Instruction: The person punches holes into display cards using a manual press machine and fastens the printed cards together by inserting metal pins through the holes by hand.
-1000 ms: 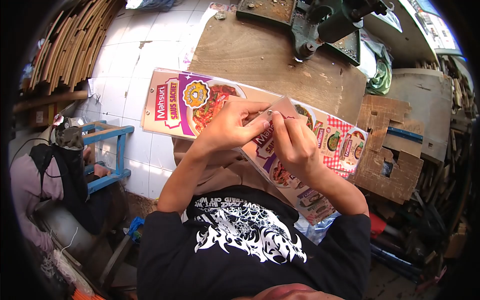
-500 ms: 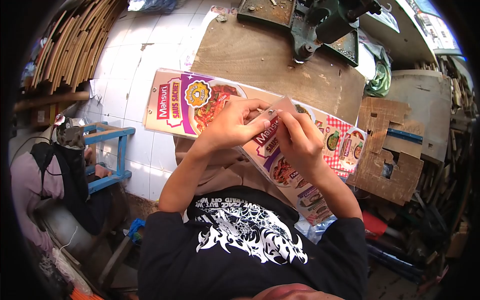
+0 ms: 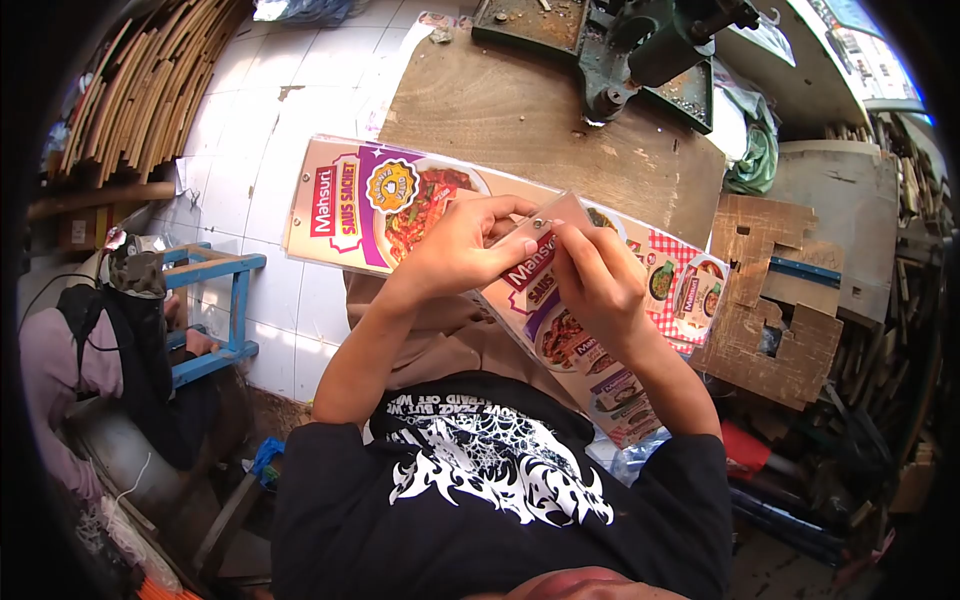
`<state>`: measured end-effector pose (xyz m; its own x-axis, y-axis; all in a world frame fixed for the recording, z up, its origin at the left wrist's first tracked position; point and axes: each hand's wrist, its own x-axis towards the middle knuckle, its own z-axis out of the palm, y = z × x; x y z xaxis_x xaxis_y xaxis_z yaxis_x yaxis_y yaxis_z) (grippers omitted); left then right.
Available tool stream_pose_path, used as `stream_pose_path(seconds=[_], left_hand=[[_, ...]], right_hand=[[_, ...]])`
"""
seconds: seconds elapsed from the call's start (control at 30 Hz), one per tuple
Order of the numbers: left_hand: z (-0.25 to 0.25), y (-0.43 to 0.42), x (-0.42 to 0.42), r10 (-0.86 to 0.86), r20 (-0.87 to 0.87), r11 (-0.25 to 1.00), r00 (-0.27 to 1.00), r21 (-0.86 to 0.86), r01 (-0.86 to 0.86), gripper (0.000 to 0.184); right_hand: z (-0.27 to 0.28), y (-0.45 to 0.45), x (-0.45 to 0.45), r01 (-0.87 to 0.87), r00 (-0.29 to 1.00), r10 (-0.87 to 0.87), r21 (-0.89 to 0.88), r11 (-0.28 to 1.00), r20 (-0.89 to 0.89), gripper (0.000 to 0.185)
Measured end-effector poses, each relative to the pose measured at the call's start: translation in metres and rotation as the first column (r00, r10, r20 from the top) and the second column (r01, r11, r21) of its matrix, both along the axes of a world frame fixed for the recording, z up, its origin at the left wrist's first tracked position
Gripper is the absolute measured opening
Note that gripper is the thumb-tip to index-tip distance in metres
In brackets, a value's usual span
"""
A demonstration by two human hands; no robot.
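Two long printed cards with a glossy clear covering lie crossed over my lap. The lower card [image 3: 330,205] reads "Mahsuri Saus Sachet" and stretches from left to right. Over it slants the upper card [image 3: 590,370], its top end between my hands. My left hand [image 3: 465,245] is closed on that top end, thumb on the face next to a small metal eyelet [image 3: 540,224]. Fingers bent, my right hand [image 3: 605,275] pinches the same end just right of the eyelet. Anything small within the pinch is hidden.
Ahead stands a wooden board surface [image 3: 480,100] bearing a dark green machine [image 3: 650,60] with trays. Left are a blue stool frame [image 3: 240,310], stacked wood strips [image 3: 150,90] and part of another person [image 3: 75,350]. Cut brown boards [image 3: 770,350] lie right.
The view has shifted very slightly. Both hands stay at the top end of the upper card, with hardly any finger movement visible.
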<state>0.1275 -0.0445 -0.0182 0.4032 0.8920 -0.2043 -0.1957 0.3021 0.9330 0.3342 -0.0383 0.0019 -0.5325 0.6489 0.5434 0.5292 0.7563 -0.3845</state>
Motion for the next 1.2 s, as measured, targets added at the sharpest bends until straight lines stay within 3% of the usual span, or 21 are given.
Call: stream_pose_path(seconds=[0.17,0.33,0.67,0.77,0.97,1.2], left_hand=[[0.002,-0.002,0.001,0.02,-0.002,1.0,1.0,0.003,-0.02,0.034],[-0.001,0.0,0.0,0.003,-0.016,1.0,1.0,-0.002,-0.003,0.033],[-0.005,0.002,-0.003,-0.008,-0.061,0.992,0.998,0.129,0.016,0.033],[-0.002,0.001,-0.003,-0.021,-0.037,0.994,0.999,0.107,0.025,0.034],[-0.004,0.001,-0.001,-0.045,0.061,0.999,0.997,-0.016,0.046,0.032],[0.001,0.002,-0.004,-0.083,0.058,0.996,0.995,-0.025,0.085,0.027]], right_hand=[[0.0,-0.001,0.001,-0.027,0.999,0.027,0.008,1.0,0.018,0.037],[0.003,0.002,0.001,-0.086,0.986,0.074,0.074,0.994,0.153,0.043],[0.001,0.006,-0.003,-0.131,0.964,0.102,0.105,0.986,0.246,0.043],[0.001,0.006,-0.003,-0.093,0.977,0.081,0.053,0.994,0.195,0.041],[0.001,0.0,-0.001,0.027,0.994,-0.03,-0.03,0.999,-0.104,0.034],[0.009,-0.001,0.0,0.12,0.986,-0.126,-0.063,0.991,-0.108,0.031]])
